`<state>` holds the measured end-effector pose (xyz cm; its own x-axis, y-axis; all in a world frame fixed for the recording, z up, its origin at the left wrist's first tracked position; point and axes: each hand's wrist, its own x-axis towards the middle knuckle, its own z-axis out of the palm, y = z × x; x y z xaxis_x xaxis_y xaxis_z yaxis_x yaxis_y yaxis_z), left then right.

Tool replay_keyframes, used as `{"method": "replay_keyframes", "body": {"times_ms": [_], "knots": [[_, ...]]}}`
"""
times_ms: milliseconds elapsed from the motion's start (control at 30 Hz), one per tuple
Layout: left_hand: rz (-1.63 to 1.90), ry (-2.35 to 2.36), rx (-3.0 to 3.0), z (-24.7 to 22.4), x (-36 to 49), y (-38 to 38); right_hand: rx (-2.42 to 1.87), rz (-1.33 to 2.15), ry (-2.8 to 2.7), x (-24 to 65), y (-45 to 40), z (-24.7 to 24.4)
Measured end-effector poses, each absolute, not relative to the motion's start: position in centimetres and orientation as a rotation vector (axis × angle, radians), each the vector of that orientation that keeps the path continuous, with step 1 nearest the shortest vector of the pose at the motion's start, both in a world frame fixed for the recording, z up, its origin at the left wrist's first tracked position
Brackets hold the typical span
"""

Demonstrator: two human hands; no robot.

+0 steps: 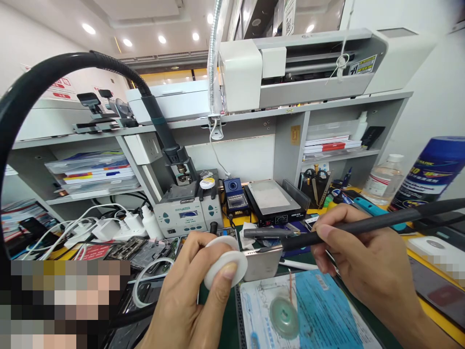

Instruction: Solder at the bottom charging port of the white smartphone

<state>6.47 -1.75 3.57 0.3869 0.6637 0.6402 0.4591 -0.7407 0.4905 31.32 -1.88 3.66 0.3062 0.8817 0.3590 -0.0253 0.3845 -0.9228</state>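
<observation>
My left hand (pixel 196 286) is closed on a white double-disc piece (pixel 238 269), thumb on one round face and fingers behind. Just beyond it is a phone (pixel 265 264) with a silvery face and a row of small holes along its upper edge; whether my fingers also grip it is hidden. In my right hand (pixel 370 261) is a long black stick-shaped tool (pixel 348 227), pinched between thumb and fingers. Its left end meets or overlaps the phone's right corner; I cannot tell if they touch. Below lies a blue-and-white printed mat (pixel 327 310) bearing a translucent green disc (pixel 284 317).
A soldering station (pixel 189 215) and a flat heating plate (pixel 274 201) stand behind. Circuit boards (pixel 132 252) and white chargers (pixel 109 228) crowd the left. At right are a spray can (pixel 428 169), a clear bottle (pixel 385 179) and phones. A black flexible arm (pixel 72 63) arches overhead.
</observation>
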Motion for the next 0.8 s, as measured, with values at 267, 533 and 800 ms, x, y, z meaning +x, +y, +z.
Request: {"method": "replay_keyframes", "body": {"times_ms": [267, 533, 800], "knots": [[1.276, 0.994, 2.421, 3.43, 6.43, -1.73, -1.006, 0.742, -1.072, 31.24, -2.00, 3.85], [1.259, 0.986, 2.418, 3.33, 6.38, -1.67, -0.994, 0.753, -1.054, 31.22, -1.81, 3.75], [1.269, 0.969, 2.418, 3.37, 6.56, -1.59, -1.001, 0.767, -1.070, 31.41, -2.05, 3.66]]}}
